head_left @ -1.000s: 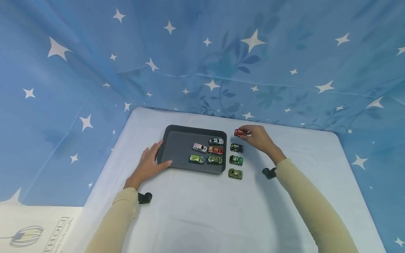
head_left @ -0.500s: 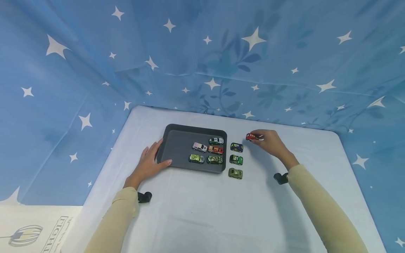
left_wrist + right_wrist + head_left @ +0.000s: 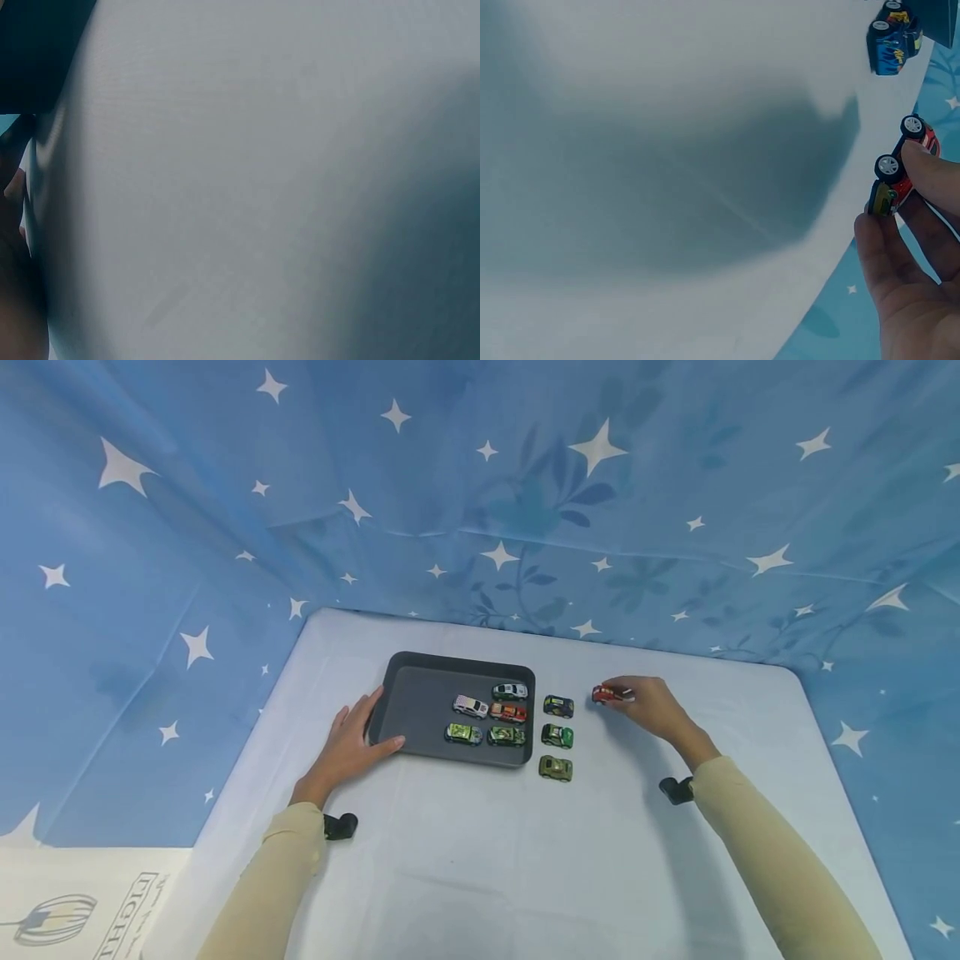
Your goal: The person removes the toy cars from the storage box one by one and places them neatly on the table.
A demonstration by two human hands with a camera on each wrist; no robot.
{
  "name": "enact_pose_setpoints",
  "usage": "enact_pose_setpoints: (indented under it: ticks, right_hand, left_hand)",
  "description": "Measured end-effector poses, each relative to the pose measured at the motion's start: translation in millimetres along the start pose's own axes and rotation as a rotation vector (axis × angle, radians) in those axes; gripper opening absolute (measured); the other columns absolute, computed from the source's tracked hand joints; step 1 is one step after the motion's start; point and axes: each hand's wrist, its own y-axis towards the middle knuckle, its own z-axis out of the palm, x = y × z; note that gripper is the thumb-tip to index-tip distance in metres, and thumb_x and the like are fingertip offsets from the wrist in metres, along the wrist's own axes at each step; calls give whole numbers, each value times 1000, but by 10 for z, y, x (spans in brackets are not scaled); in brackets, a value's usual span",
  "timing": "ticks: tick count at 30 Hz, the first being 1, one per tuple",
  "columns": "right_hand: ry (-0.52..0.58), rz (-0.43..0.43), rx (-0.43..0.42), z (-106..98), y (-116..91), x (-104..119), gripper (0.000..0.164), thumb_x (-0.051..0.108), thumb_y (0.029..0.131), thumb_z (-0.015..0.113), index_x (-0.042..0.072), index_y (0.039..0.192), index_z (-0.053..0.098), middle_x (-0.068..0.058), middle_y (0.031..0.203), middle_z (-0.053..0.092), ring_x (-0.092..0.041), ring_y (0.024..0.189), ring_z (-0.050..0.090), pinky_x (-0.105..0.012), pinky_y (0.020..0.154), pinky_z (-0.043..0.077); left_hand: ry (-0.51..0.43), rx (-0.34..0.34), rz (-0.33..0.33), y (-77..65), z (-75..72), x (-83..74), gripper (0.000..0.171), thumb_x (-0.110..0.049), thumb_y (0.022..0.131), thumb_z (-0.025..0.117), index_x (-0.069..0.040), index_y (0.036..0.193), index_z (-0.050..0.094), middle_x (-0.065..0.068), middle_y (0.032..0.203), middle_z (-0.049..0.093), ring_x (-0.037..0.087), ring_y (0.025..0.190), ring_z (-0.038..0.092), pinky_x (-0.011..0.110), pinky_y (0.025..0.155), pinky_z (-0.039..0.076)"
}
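Observation:
My right hand pinches a red toy car between thumb and fingertips, to the right of the dark grey tray. In the right wrist view the thumb presses the side of this car, and its wheels face the camera. My left hand rests at the tray's left end, fingers along the left wall and thumb at the front rim. Inside the tray several toy cars stand in its right half, among them a white car and an orange-red car.
Between the tray and my right hand, a column of toy cars stands on the white table: a dark blue car, a green car and an olive car. A blue star-patterned cloth hangs behind the table.
My right hand has carried the red car rightward and toward the front, away from the top of the column beside the tray. The left hand has stayed at the tray.

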Motion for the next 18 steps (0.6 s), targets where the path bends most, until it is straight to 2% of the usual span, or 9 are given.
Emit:
enact_pose_setpoints:
  ticks: [11,18]
  right_hand:
    - [39,38,51,93,-108,-30,35,5,88,70,-1,122,66,-21,116,67,-37,108,62,-53,92,51]
    - [48,17,58,158,-147,-42,34,4,86,72,-1,120,67,-19,114,68,-34,105,64,-52,91,52]
  left_hand:
    - [-11,4,0,-17,-16,-14,98,-63,83,66,-38,157,7,1,163,15,26,150,10,48,120,-3]
    - [-7,-1,13,-9,-10,5,98,-63,83,66,-37,157,7,1,163,16,27,150,11,47,120,-4]
